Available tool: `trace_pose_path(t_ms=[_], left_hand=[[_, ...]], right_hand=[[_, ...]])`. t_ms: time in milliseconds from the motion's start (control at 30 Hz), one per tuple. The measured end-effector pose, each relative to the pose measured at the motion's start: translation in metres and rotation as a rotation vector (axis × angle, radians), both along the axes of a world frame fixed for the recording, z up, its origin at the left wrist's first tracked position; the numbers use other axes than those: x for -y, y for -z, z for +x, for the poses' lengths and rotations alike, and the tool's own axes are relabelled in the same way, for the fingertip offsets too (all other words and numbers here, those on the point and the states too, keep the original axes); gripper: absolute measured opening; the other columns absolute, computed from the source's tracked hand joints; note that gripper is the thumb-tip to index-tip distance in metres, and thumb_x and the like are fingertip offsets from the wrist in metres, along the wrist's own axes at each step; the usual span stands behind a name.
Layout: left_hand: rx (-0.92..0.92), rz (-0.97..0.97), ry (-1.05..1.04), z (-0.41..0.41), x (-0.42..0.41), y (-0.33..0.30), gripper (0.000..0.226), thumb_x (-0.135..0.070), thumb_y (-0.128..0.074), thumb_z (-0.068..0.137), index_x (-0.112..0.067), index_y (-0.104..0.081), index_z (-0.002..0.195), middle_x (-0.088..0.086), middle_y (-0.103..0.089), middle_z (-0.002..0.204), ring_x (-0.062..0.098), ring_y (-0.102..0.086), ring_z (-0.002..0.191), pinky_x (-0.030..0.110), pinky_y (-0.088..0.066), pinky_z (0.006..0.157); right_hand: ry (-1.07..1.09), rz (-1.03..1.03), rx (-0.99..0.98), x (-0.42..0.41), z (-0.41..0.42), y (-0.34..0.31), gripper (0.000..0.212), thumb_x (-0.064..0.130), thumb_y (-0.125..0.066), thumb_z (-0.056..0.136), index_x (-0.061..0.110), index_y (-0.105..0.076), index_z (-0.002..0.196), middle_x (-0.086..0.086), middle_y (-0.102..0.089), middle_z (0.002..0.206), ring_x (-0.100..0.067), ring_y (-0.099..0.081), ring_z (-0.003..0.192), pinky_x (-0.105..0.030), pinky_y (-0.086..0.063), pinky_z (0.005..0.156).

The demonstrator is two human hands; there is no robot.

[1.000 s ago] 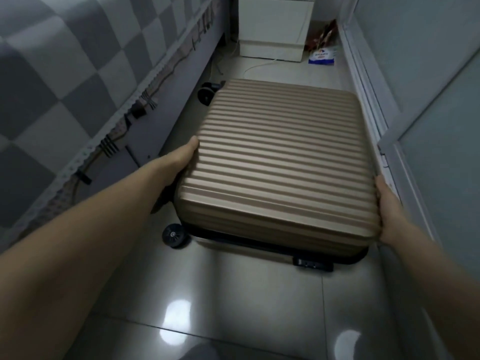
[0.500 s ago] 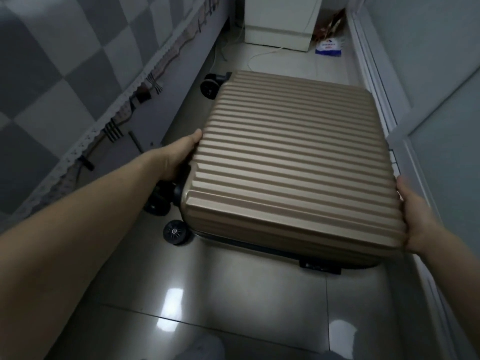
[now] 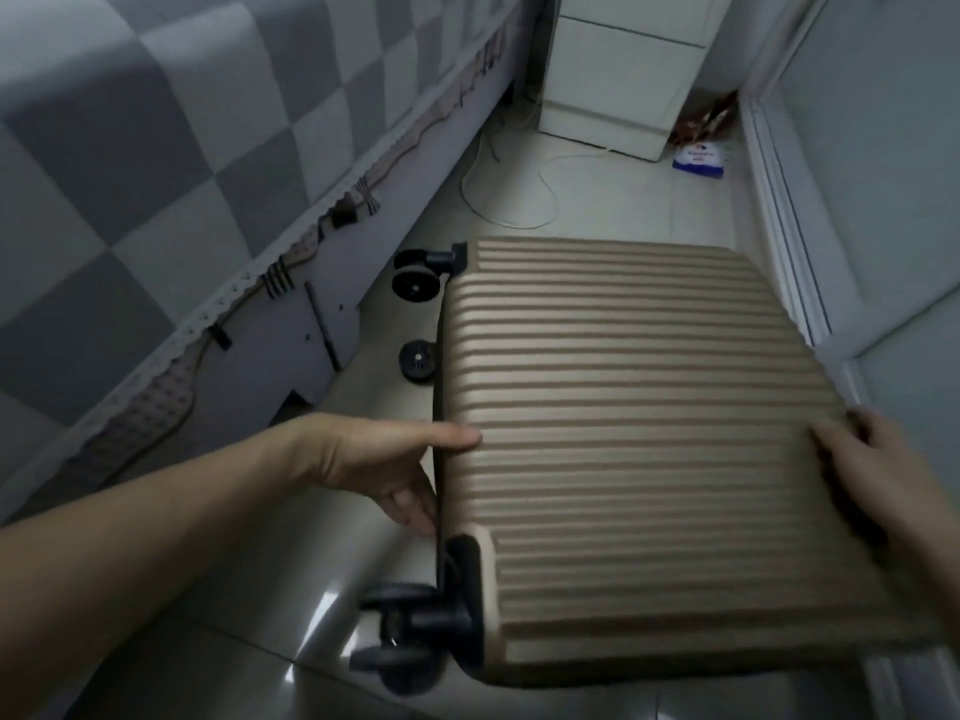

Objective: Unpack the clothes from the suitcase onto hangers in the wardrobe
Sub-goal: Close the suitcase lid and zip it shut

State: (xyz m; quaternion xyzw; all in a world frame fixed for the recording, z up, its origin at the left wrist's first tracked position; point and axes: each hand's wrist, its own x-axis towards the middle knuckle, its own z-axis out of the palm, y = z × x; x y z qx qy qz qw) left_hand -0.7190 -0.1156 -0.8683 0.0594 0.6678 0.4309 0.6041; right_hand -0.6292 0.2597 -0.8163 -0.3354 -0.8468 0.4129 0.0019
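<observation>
Head | suitcase closed, contents hidden, ribbed shell up, over floor | left hand grips wheel-side edge | right hand curled round opposite edge

I saw the closed, ribbed suitcase filling the frame's centre and lower right, its wheels toward the left. My left hand gripped its left edge, thumb on top; my right hand held its right edge. A checkered bed filled the upper left.
</observation>
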Motion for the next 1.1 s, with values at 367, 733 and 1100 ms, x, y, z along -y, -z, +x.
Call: trace_pose_path(t_ms=[367, 733, 1100], left_hand=[[-0.308, -0.055, -0.117, -0.028, 0.018, 0.005, 0.015, -0.006, -0.055, 0.088, -0.019, -0.054, 0.097, -0.001, -0.061, 0.084, 0.013, -0.06, 0.084, 0.018, -0.044, 0.068], [-0.48, 0.301, -0.868, -0.166, 0.019, 0.089, 0.027, -0.01, -0.044, 0.096, -0.004, -0.059, 0.117, 0.013, -0.064, 0.107, 0.023, -0.058, 0.097, 0.031, -0.046, 0.084], [-0.254, 0.383, -0.134, -0.254, -0.025, 0.059, 0.039, 0.012, -0.036, 0.091, 0.0, -0.048, 0.126, -0.002, -0.063, 0.09, 0.001, -0.063, 0.072, 0.013, -0.051, 0.069]], right_hand=[[-1.013, 0.674, -0.024, 0.197, -0.157, -0.015, 0.061, 0.043, -0.04, 0.094, 0.021, -0.02, 0.147, -0.001, -0.011, 0.157, -0.015, -0.005, 0.145, -0.04, -0.001, 0.117], [-0.906, 0.742, -0.008, 0.225, -0.189, 0.019, 0.092, 0.077, -0.035, 0.065, 0.035, -0.017, 0.145, 0.007, -0.019, 0.147, -0.012, -0.011, 0.14, -0.059, 0.0, 0.111], [-0.857, 0.829, -0.146, 0.226, -0.192, 0.037, 0.079, 0.068, -0.04, 0.06, 0.03, -0.05, 0.129, 0.002, -0.056, 0.123, -0.023, -0.052, 0.12, -0.065, -0.033, 0.094]])
